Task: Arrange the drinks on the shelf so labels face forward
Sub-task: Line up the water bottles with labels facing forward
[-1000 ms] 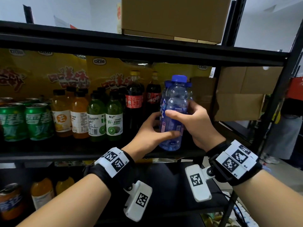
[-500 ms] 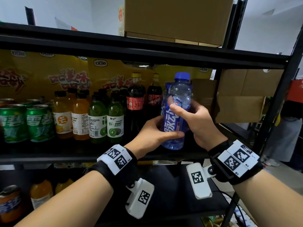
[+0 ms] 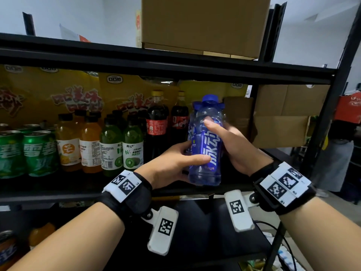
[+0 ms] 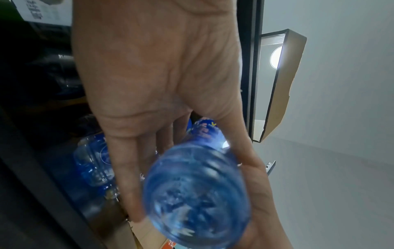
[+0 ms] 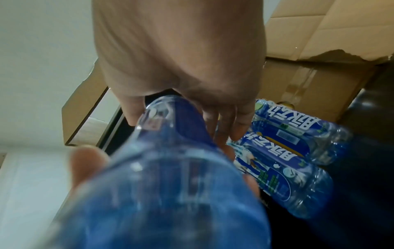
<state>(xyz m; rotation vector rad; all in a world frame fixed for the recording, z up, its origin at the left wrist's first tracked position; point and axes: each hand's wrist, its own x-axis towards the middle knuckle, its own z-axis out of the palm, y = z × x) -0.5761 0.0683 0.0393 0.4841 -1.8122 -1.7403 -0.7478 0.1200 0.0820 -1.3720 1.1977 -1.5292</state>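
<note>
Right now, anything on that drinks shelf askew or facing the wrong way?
Yes. One orange juice bottle and the green bottle beside it show fine-print back labels, unlike their front-facing neighbours. The blue bottle sits tilted, gripped by the left hand and right hand.

Left hand (image 3: 172,163) curled gripping, right hand (image 3: 232,147) likewise
</note>
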